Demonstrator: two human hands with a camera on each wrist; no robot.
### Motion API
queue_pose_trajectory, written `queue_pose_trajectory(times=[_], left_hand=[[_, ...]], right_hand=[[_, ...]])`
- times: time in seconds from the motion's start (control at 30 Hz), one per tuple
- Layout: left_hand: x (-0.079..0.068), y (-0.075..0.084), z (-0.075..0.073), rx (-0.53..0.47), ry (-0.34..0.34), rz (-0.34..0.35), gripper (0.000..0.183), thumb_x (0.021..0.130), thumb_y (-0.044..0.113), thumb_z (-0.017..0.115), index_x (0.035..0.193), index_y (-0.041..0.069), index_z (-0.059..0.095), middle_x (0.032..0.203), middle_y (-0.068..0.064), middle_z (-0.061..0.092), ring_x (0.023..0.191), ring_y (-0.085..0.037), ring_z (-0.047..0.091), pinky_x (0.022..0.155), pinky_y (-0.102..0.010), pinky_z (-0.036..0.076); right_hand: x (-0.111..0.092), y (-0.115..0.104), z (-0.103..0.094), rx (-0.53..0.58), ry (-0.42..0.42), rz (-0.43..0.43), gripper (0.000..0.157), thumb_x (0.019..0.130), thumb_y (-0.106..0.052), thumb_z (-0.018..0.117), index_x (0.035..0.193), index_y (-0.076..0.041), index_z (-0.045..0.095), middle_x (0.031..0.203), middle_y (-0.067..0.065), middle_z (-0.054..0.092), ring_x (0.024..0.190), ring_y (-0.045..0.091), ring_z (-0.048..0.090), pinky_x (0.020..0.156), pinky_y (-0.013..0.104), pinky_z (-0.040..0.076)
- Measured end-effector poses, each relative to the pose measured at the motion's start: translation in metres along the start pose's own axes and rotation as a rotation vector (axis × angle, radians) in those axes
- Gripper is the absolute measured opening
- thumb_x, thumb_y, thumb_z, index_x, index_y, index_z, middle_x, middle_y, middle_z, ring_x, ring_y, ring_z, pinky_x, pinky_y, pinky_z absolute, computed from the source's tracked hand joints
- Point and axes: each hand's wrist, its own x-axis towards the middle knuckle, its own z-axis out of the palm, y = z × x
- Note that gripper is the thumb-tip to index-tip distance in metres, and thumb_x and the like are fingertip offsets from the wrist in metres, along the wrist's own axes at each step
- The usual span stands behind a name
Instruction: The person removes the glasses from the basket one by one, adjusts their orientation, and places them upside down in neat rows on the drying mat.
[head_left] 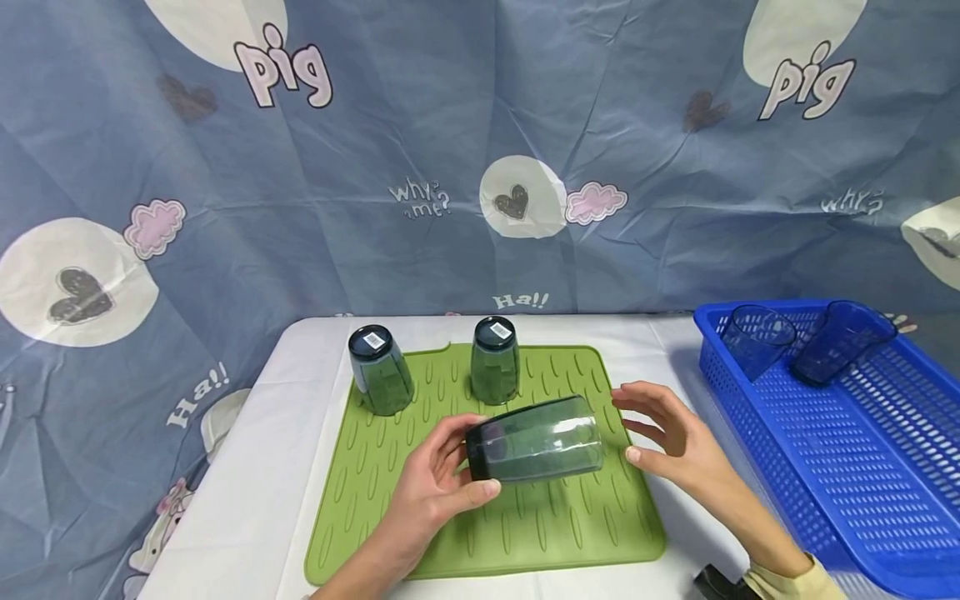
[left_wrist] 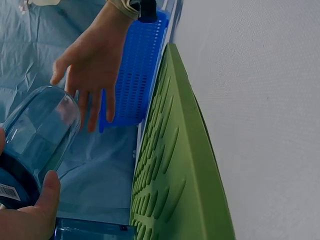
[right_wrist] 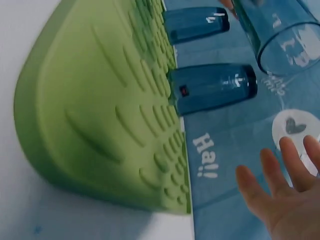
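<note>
My left hand [head_left: 431,487] grips a tinted drinking glass [head_left: 540,442] by its dark base, thumb below and fingers behind. The glass lies tilted on its side in the air above a green drying mat [head_left: 405,533], its mouth toward the right. My right hand [head_left: 671,437] is held apart from the mouth, fingers spread and nothing in them; the right wrist view also shows these spread fingers [right_wrist: 272,175]. Two more tinted glasses stand upside down on the mat's far part, one at the left [head_left: 382,375] and one near the middle [head_left: 495,367], labels on their bases.
A blue plastic basket [head_left: 780,467] stands to the right of the mat, with two clear-walled glasses [head_left: 757,337] in its far end. White cloth [head_left: 247,467] covers the table under the mat. Behind hangs a printed blue curtain [head_left: 420,250].
</note>
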Motion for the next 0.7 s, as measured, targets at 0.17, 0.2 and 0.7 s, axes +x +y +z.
queue_pose_trajectory(times=[0.17, 0.2, 0.7], left_hand=[[0.001, 0.002, -0.002, -0.002, 0.004, -0.003, 0.069, 0.075, -0.008, 0.075, 0.136, -0.003, 0.044, 0.136, -0.021, 0.049, 0.122, -0.029, 0.051, 0.099, -0.033, 0.049], [0.001, 0.003, -0.002, 0.002, 0.010, -0.010, 0.069, 0.076, -0.008, 0.076, 0.136, -0.002, 0.044, 0.136, -0.020, 0.049, 0.122, -0.029, 0.051, 0.099, -0.033, 0.048], [0.002, 0.004, -0.005, 0.017, 0.081, -0.059, 0.067, 0.075, -0.006, 0.076, 0.135, 0.004, 0.047, 0.135, -0.019, 0.047, 0.121, -0.031, 0.055, 0.099, -0.037, 0.048]], right_hand=[[-0.001, 0.004, -0.005, -0.075, 0.098, 0.039, 0.059, 0.082, 0.020, 0.063, 0.136, 0.012, 0.040, 0.134, 0.016, 0.053, 0.125, 0.027, 0.050, 0.101, 0.030, 0.046], [-0.001, 0.006, -0.006, -0.084, 0.113, 0.044, 0.059, 0.082, 0.020, 0.063, 0.136, 0.012, 0.040, 0.134, 0.015, 0.054, 0.125, 0.027, 0.051, 0.100, 0.029, 0.047], [-0.005, 0.018, -0.017, -0.150, 0.181, 0.117, 0.053, 0.086, 0.014, 0.064, 0.134, 0.009, 0.044, 0.130, 0.011, 0.056, 0.121, 0.023, 0.054, 0.099, 0.028, 0.047]])
